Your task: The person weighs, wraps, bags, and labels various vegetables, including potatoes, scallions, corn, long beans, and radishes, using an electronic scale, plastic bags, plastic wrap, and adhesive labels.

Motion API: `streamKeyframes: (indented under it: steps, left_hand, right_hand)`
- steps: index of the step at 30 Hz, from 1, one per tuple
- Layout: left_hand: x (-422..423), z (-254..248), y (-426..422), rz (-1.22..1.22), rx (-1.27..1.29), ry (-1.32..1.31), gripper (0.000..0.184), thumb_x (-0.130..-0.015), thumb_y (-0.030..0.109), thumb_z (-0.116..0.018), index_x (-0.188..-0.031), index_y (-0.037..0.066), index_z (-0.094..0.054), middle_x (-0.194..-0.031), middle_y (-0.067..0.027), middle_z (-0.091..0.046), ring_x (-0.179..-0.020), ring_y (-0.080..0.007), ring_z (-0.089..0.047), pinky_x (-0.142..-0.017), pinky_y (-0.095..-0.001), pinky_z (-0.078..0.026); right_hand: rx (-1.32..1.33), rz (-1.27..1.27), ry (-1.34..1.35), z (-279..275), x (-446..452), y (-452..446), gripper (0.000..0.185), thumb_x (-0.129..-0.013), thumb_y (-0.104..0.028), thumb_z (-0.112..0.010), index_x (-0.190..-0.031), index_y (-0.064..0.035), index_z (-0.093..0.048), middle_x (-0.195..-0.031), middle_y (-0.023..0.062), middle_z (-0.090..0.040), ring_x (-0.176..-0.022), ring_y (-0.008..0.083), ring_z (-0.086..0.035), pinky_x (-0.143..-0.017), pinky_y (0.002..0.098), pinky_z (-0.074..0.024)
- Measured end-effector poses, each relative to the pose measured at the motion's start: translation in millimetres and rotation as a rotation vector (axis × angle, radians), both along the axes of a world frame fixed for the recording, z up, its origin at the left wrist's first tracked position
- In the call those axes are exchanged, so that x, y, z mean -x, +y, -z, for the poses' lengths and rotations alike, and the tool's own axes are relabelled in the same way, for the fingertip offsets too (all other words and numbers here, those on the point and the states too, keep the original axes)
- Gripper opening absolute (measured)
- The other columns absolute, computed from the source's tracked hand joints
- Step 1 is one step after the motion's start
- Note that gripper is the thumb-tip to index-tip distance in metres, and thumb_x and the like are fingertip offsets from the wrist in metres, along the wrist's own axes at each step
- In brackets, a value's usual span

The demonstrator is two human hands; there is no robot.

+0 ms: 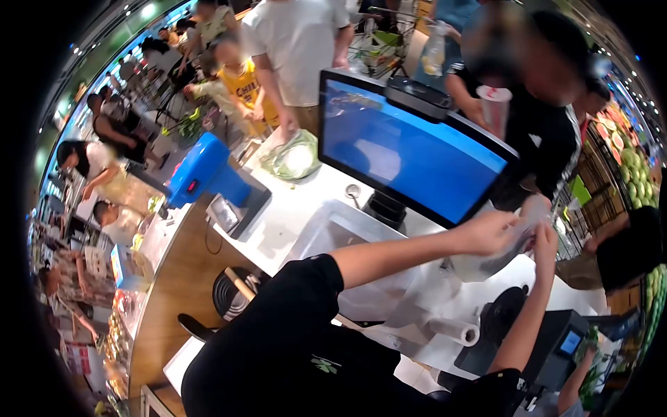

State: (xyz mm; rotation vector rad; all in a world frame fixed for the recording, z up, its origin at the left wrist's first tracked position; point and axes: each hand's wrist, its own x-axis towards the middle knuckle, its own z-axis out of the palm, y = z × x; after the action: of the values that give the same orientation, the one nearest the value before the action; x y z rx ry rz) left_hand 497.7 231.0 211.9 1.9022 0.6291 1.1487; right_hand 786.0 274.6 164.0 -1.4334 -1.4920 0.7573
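My left hand (492, 233) reaches across the counter and pinches the top of a clear plastic bag (483, 264). Close beside it, my right hand (545, 240) is closed on the same bag's gathered neck. The bag hangs just past the right edge of the monitor (410, 149), low over the white counter (528, 271). Its contents are blurred and I cannot make them out. A roll of plastic bags (455, 331) lies nearer to me, below my left forearm.
A bagged green vegetable (290, 156) sits at the counter's far side by a person in white. A blue device (208, 174) stands left, a pale tray (354, 240) under my left arm, and a dark machine with a small screen (570, 342) right. A person in black holds a cup (495, 108).
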Motion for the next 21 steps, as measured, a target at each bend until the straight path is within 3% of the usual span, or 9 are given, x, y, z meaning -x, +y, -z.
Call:
streamKeyframes:
  steps: [2, 6, 8, 11, 12, 13, 16, 18, 21]
  left_hand:
    - [44, 7, -33, -0.035, -0.149, -0.004, 0.027, -0.096, 0.014, -0.059, -0.117, -0.002, -0.064, -0.096, -0.0194, -0.071, -0.091, -0.0346, -0.070, -0.083, -0.0414, -0.054]
    - [190, 26, -89, 0.260, 0.242, 0.263, 0.023, -0.100, 0.020, -0.060, -0.098, 0.001, -0.072, -0.078, -0.0116, -0.071, -0.072, -0.0230, -0.071, -0.068, -0.0334, -0.055]
    - [266, 75, -102, -0.065, 0.528, 0.181, 0.023, -0.100, 0.017, -0.060, -0.091, 0.001, -0.075, -0.072, -0.0059, -0.072, -0.060, -0.0115, -0.068, -0.061, -0.0279, -0.054]
    - [398, 198, -67, -0.774, 0.171, 0.383, 0.012, -0.090, 0.013, -0.065, -0.091, 0.002, -0.071, -0.073, -0.0170, -0.066, -0.068, -0.0344, -0.067, -0.064, -0.0413, -0.052]
    - [432, 221, -56, -0.936, 0.194, 0.521, 0.014, -0.088, 0.011, -0.065, -0.099, 0.004, -0.071, -0.090, -0.0179, -0.070, -0.081, -0.0375, -0.068, -0.070, -0.0416, -0.054]
    - [459, 235, -51, -0.908, 0.153, 0.699, 0.037, -0.082, 0.008, -0.070, -0.118, 0.005, -0.066, -0.120, -0.0166, -0.066, -0.102, -0.0320, -0.066, -0.089, -0.0459, -0.052]
    - [496, 303, -25, -0.812, -0.195, 1.095, 0.057, -0.076, 0.009, -0.073, -0.132, 0.006, -0.059, -0.130, -0.0173, -0.060, -0.118, -0.0363, -0.058, -0.102, -0.0556, -0.041]
    - [507, 339, -4, -0.755, -0.316, 1.158, 0.067, -0.072, 0.009, -0.072, -0.137, 0.005, -0.055, -0.119, -0.0151, -0.061, -0.113, -0.0382, -0.058, -0.104, -0.0597, -0.037]
    - [516, 390, 36, -0.687, -0.239, 1.172, 0.038, -0.073, 0.010, -0.066, -0.111, 0.006, -0.062, -0.096, -0.0102, -0.057, -0.092, -0.0300, -0.058, -0.083, -0.0459, -0.045]
  right_hand:
    - [-0.028, -0.029, -0.049, -7, -9, -4, 0.042, -0.107, -0.030, -0.050, -0.078, -0.0024, -0.061, -0.063, -0.0001, -0.057, -0.057, 0.0071, -0.050, -0.053, 0.0250, -0.0387]
    - [-0.104, 0.190, -0.218, -41, 22, -45, 0.035, -0.108, -0.028, -0.049, -0.099, 0.0009, -0.066, -0.087, 0.0020, -0.067, -0.081, 0.0091, -0.059, -0.071, 0.0266, -0.0465]
    - [-0.225, 0.227, -0.127, -41, 40, -75, 0.032, -0.108, -0.026, -0.049, -0.104, 0.0000, -0.066, -0.095, 0.0027, -0.067, -0.089, 0.0102, -0.060, -0.075, 0.0256, -0.0459]
    - [-0.209, 0.213, -0.209, -54, 126, -134, 0.029, -0.107, -0.018, -0.048, -0.095, 0.0026, -0.065, -0.092, 0.0051, -0.064, -0.086, 0.0122, -0.058, -0.079, 0.0259, -0.0441]
    - [-0.181, 0.163, -0.212, -51, 149, -150, 0.029, -0.106, -0.015, -0.048, -0.092, 0.0034, -0.065, -0.091, 0.0062, -0.064, -0.085, 0.0126, -0.057, -0.079, 0.0261, -0.0441]
    - [-0.150, 0.111, -0.160, -46, 176, -159, 0.027, -0.105, -0.013, -0.048, -0.090, 0.0036, -0.064, -0.090, 0.0072, -0.064, -0.084, 0.0131, -0.057, -0.078, 0.0262, -0.0442]
    - [-0.041, 0.029, -0.076, -29, 254, -175, 0.023, -0.101, -0.008, -0.051, -0.086, 0.0049, -0.063, -0.089, 0.0102, -0.064, -0.083, 0.0155, -0.058, -0.077, 0.0272, -0.0453]
    - [0.057, 0.011, -0.045, -16, 294, -181, 0.023, -0.100, -0.007, -0.051, -0.086, 0.0050, -0.064, -0.088, 0.0107, -0.065, -0.082, 0.0161, -0.059, -0.077, 0.0276, -0.0463]
    - [0.137, -0.053, 0.023, -1, 348, -191, 0.022, -0.101, -0.009, -0.052, -0.088, 0.0043, -0.065, -0.088, 0.0107, -0.066, -0.082, 0.0164, -0.060, -0.077, 0.0280, -0.0472]
